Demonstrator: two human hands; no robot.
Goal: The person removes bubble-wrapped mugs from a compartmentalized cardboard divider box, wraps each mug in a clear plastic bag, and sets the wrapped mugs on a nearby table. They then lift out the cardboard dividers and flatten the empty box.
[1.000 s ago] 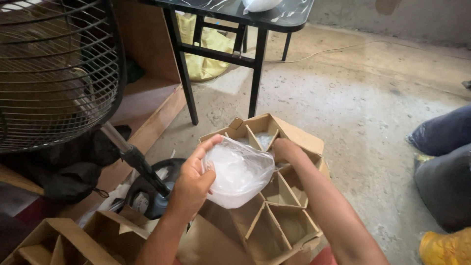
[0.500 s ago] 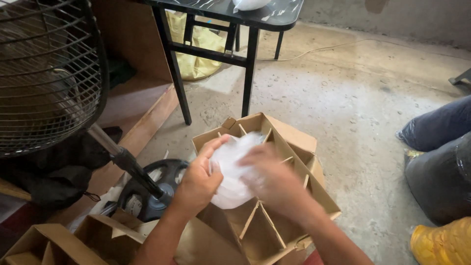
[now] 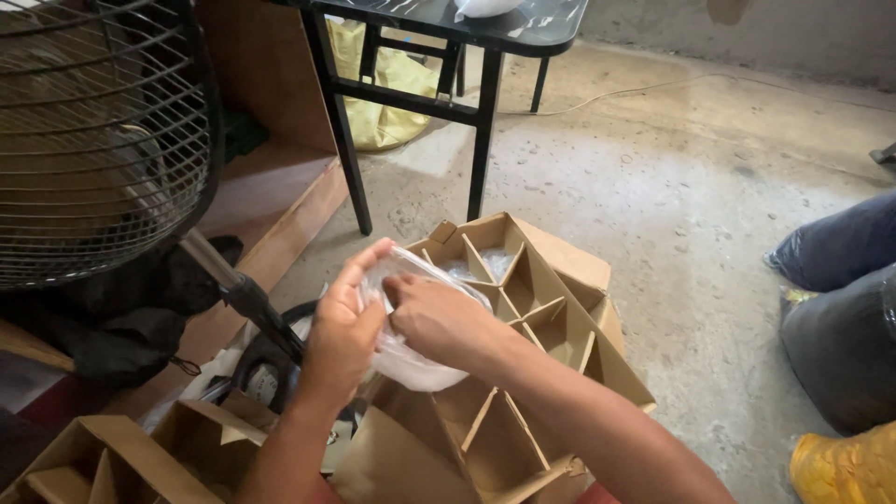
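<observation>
My left hand (image 3: 341,327) grips the left side of a white bowl-shaped object wrapped in clear plastic (image 3: 411,359). My right hand (image 3: 439,317) lies over its top, fingers pinching the plastic near the rim. The wrapped object is held just above a brown cardboard box with divider cells (image 3: 551,308). One far cell of the box holds another clear-wrapped piece (image 3: 485,264).
A standing fan (image 3: 93,140) with a wire guard and black pole is at the left. A black metal table (image 3: 448,37) stands behind the box. More cardboard dividers (image 3: 140,457) lie at the lower left. Another person's legs (image 3: 840,317) are at the right edge.
My right hand moved from the far side of the wrapped object onto its top. The object has come slightly lower and left, toward the box's near cells.
</observation>
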